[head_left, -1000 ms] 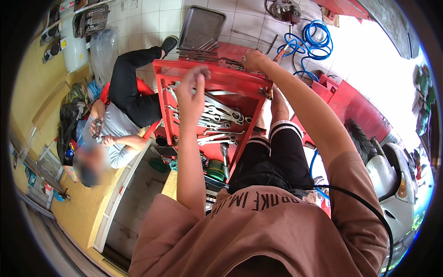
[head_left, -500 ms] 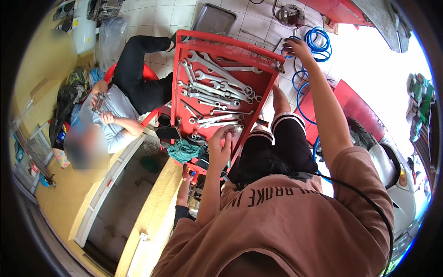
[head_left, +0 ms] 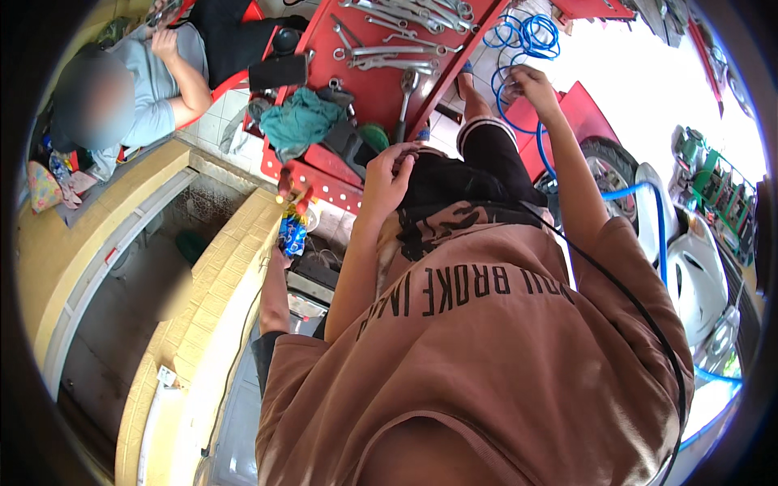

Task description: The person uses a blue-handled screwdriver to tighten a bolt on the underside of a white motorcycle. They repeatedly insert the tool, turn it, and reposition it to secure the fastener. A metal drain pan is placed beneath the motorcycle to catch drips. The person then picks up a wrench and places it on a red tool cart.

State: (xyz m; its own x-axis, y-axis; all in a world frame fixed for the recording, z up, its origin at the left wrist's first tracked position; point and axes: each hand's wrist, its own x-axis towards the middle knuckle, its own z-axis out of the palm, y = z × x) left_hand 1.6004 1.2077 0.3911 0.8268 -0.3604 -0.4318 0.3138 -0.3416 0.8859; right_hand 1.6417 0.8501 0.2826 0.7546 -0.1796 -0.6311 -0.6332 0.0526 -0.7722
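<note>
While I am watching through the head camera, the left hand (head_left: 387, 174) is curling loosely, fingers bent, against the black shorts (head_left: 470, 174) at the waist, just off the near edge of the red tool tray (head_left: 381, 93); I cannot tell whether it is pinching anything. At two o'clock from it, the right hand (head_left: 531, 85) is reaching out with fingers bent around the blue hose (head_left: 519, 40), whose coils are lying just beyond it at twelve o'clock. More of that hose is trailing down past the right forearm toward three o'clock.

At eleven o'clock from the left hand, a ratchet wrench (head_left: 405, 101) is lying on the tray, handle pointing toward me. At ten o'clock a crumpled teal rag (head_left: 300, 121) is resting on the tray's lower shelf, and at twelve o'clock a row of spanners (head_left: 389, 53) is lying across the upper part.

Farther out at ten o'clock, another person in a grey shirt (head_left: 150, 81) is sitting on the floor. At three o'clock, a motorbike wheel (head_left: 608, 174) is showing beside the red panel (head_left: 579, 113). At seven o'clock a yellow tiled ledge (head_left: 219, 292) is running alongside me.
</note>
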